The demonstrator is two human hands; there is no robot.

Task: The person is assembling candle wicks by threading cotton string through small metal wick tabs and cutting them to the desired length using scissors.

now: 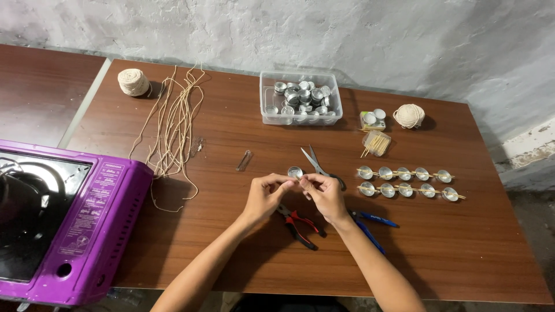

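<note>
From the head camera I looked down on the brown wood-grain table [231,242]. My left hand [265,196] and right hand [325,195] met fingertip to fingertip over it, both pinched nearly shut on something too small for me to make out. Just beyond the fingertips sat a small round silver metal cup [295,171], so close to them that I could not tell whether they touched it.

I took that cup as my landmark. Just right of it lay the steel scissors [317,163], blades pointing away from me. Nearer to me than the cup, partly under my wrists, lay the red-and-black-handled pliers [300,222], and right of those the blue-handled pliers [370,222]. Farther right of the cup stood two rows of five like silver cups [404,182], each row with thin wooden sticks laid across the tops. Beyond the cup stood a clear plastic box [300,118] heaped with more cups. Right of that box were a small clear tub of wooden sticks [377,142] and a ball of cream string [409,115]. Left of the cup lay a small clear pin-like piece [244,160], then loose lengths of cream cord [173,124], with a second cream ball [133,81] at the far left corner. A purple portable gas stove [87,225] overhung the near left edge.
</note>
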